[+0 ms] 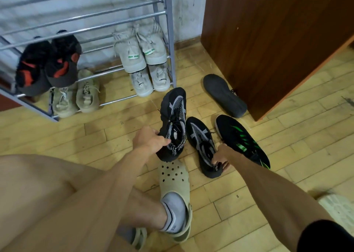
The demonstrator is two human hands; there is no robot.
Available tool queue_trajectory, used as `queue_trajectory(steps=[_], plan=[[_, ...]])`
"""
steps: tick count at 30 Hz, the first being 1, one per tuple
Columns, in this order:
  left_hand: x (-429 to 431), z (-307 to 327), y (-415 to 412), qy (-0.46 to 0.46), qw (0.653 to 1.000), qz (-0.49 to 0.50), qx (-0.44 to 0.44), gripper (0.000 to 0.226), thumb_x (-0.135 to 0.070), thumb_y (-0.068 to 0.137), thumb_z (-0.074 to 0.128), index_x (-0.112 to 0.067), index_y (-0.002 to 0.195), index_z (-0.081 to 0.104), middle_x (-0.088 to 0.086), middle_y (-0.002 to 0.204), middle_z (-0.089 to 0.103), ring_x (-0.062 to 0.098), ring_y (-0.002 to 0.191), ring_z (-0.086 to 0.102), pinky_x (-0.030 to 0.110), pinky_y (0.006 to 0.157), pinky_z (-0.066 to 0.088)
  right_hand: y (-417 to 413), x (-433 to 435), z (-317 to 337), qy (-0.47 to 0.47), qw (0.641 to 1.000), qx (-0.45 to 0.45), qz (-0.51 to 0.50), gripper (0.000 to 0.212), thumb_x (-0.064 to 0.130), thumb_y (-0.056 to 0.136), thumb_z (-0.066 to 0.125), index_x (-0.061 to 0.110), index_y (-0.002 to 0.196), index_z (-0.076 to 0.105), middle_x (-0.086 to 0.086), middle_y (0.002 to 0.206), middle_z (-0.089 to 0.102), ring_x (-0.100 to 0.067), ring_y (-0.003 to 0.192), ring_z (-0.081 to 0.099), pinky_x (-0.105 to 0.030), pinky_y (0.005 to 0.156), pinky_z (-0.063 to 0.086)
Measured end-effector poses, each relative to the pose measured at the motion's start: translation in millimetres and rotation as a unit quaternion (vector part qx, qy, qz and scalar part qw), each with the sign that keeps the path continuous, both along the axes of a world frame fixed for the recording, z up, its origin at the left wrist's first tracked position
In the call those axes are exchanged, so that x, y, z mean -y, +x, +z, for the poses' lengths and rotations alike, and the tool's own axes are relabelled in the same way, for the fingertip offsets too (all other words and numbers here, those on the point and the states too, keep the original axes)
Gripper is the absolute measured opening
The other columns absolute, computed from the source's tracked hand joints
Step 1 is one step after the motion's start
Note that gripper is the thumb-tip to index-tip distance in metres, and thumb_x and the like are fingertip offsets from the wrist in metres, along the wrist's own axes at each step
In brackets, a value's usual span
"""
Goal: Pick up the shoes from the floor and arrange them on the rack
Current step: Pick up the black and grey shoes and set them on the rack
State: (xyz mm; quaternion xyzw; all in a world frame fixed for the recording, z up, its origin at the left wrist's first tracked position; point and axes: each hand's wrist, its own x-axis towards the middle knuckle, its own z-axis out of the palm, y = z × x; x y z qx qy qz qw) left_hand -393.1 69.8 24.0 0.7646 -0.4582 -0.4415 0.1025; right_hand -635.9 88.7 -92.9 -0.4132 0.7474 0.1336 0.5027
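Pickup step in hand, both hands on the black-and-grey mesh pair. Left hand (151, 140) grips the collar of the left mesh shoe (173, 115), toe pointing to 12 o'clock at the rack (169, 40). It looks tipped up, but I can't tell if it's clear of the floor (95, 136). Right hand (220, 155) pinches the heel rim of the right mesh shoe (201, 140), which seems to lie flat, toe at 11 o'clock. Two more wait on the floor: a black shoe with green stripes (243, 140) just beside my right hand at 3 o'clock, and a dark shoe lying sole-up (224, 95) at 1 o'clock by the wooden cabinet (268, 40). The rack is partly filled: black-and-red pair (47, 63) and white pair (141, 48) on the middle tier, beige pair (76, 98) and another white pair (149, 81) on the bottom one. My read is that the job is about half done. Next move: lift both shoes together and carry them towards 11 o'clock into the gap between the black-and-red and white pairs. Soles need to land across the bars, side by side, or a shoe could tip through. Grips look shallow, so I'd move slowly.
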Motion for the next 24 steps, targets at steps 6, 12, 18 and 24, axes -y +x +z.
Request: queue_trajectory(steps=[6,12,18,24], plan=[[-9.3,30.6,1.9,-0.016,0.998,0.035,-0.057,0.018,-0.018,0.070,0.080,-0.011,0.085,0.072,0.008,0.093,0.074,0.027,0.089,0.068,0.042,0.083,0.058,-1.1,-7.0,50.3,-0.075,0.995,0.054,-0.026,0.055,0.011,0.080,0.076,0.003,0.125,0.046,-0.013,0.122,0.056,-0.028,0.081,0.068,-0.037,0.057,0.062],[0.6,91.3,17.8,-0.074,0.992,0.056,-0.089,0.021,-0.016,0.073,0.078,-0.006,0.090,0.073,0.010,0.090,0.075,0.028,0.081,0.071,0.041,0.078,0.060,7.3,9.6,142.4,-0.241,0.960,0.129,-0.054,0.061,0.001,0.077,0.075,0.006,0.127,0.041,-0.011,0.117,0.054,-0.032,0.096,0.064,-0.053,0.075,0.059],[17.9,158.5,54.0,-0.145,0.979,0.085,-0.116,0.018,-0.009,0.076,0.077,0.002,0.087,0.069,0.014,0.092,0.073,0.031,0.083,0.070,0.040,0.071,0.060,23.9,43.1,231.0,-0.309,0.923,0.228,-0.039,0.058,-0.003,0.078,0.074,0.004,0.127,0.044,-0.001,0.096,0.060,-0.027,0.087,0.065,-0.048,0.067,0.061],[38.4,195.8,81.0,-0.166,0.965,0.146,-0.145,0.012,0.001,0.078,0.073,0.004,0.084,0.063,0.018,0.094,0.071,0.034,0.080,0.070,0.044,0.066,0.058,59.8,81.5,276.2,-0.326,0.906,0.270,-0.005,0.055,0.000,0.078,0.074,0.004,0.128,0.052,-0.007,0.103,0.070,-0.032,0.081,0.074,-0.040,0.065,0.062]])
